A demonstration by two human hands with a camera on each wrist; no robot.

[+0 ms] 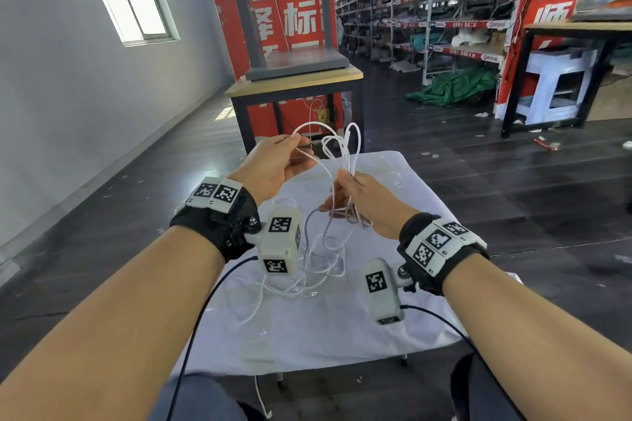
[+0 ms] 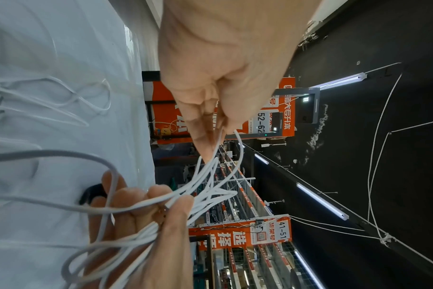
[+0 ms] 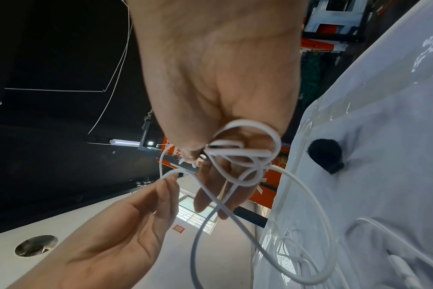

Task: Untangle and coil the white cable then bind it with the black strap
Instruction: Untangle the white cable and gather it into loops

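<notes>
Fingers (image 1: 345,178) of the right hand (image 1: 367,203) clamped the white cable (image 1: 342,143) loops while left-hand fingers (image 1: 290,140) pinched one strand, best fed slackly.

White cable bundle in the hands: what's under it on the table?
Under the held white cable lies a white cloth with more slack cable on it. The black strap lies on the cloth too. The table surface itself is covered by the cloth.

Both forearms reach forward, raised. Left hand (image 1: 273,164) pinches with its fingers; right hand (image 1: 364,203) is curled closed, near it.
</notes>
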